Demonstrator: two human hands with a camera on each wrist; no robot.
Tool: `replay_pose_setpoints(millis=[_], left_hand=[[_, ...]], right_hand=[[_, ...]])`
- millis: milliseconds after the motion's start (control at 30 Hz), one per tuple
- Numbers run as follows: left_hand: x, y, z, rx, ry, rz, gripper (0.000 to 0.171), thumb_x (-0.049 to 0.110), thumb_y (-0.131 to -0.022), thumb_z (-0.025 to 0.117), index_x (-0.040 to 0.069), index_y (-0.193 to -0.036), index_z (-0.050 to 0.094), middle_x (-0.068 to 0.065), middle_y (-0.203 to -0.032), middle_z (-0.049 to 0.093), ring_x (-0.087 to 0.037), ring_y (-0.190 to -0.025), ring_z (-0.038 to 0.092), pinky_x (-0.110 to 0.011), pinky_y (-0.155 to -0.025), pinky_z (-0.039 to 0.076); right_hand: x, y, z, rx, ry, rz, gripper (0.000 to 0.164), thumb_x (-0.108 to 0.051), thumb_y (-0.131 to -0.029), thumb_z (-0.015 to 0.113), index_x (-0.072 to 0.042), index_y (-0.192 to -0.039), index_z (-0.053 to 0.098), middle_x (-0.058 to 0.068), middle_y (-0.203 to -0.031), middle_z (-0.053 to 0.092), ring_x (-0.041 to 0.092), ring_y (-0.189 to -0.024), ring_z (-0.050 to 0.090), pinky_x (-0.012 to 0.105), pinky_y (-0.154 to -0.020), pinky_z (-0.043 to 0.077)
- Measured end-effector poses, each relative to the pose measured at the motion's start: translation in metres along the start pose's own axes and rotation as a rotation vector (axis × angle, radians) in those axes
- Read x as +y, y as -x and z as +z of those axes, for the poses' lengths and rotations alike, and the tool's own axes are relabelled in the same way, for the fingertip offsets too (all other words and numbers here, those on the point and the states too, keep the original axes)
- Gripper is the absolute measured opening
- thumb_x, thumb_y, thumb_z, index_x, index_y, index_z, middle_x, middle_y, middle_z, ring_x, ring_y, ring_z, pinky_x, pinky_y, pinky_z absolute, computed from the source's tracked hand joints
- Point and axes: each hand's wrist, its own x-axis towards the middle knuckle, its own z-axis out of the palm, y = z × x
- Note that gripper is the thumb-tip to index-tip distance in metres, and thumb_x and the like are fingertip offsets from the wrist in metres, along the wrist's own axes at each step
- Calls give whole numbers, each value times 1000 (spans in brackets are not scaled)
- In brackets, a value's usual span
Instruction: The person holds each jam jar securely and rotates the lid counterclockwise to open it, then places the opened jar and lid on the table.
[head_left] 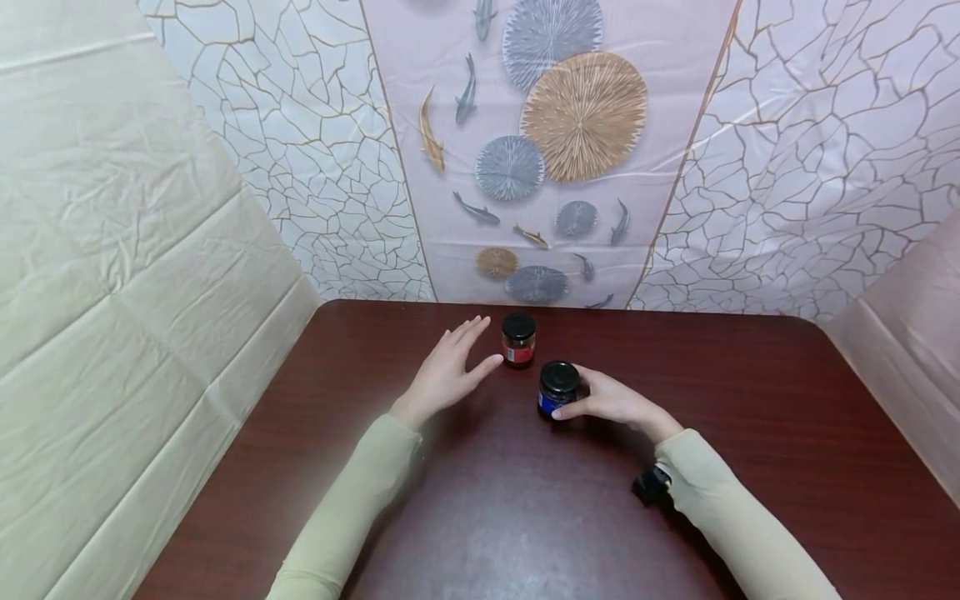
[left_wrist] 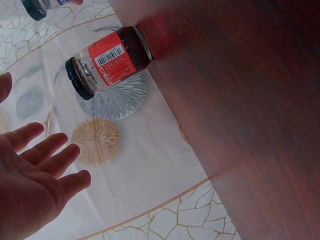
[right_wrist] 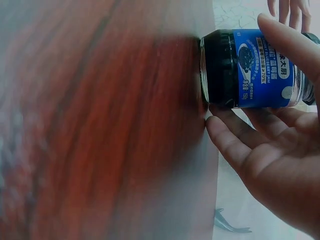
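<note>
On the table's right of centre, my right hand (head_left: 611,400) grips a jar of blueberry jam (head_left: 558,390) with a blue label and black lid. Thumb and fingers lie on opposite sides of this jar (right_wrist: 265,70) in the right wrist view, its base right at the tabletop. A second jar with a red label (head_left: 518,340) stands upright behind it, also under a black lid. Just left of that one, my left hand (head_left: 450,367) has its fingers spread and holds nothing. The left wrist view shows the red-label jar (left_wrist: 112,60) apart from the left fingers (left_wrist: 52,150).
The dark red-brown table (head_left: 480,517) ends at the back against a patterned cloth wall (head_left: 465,225). Pale cloth (head_left: 135,292) hangs along the left side, and more (head_left: 900,333) on the right. A small black device (head_left: 651,485) sits at the right wrist.
</note>
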Motion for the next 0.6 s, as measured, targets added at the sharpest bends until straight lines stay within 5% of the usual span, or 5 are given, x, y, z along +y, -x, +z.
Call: replay_pose_setpoints(millis=[600], left_hand=[[6, 7, 0, 4, -21, -2, 71, 51, -99, 58, 15, -157, 37, -6, -160, 37, -23, -150, 28, -42, -123, 15]], right_hand=[[-12, 6, 6, 13, -27, 38, 65, -18, -80, 86, -5, -137, 56, 9, -125, 66, 25, -116, 58, 44, -101, 43]])
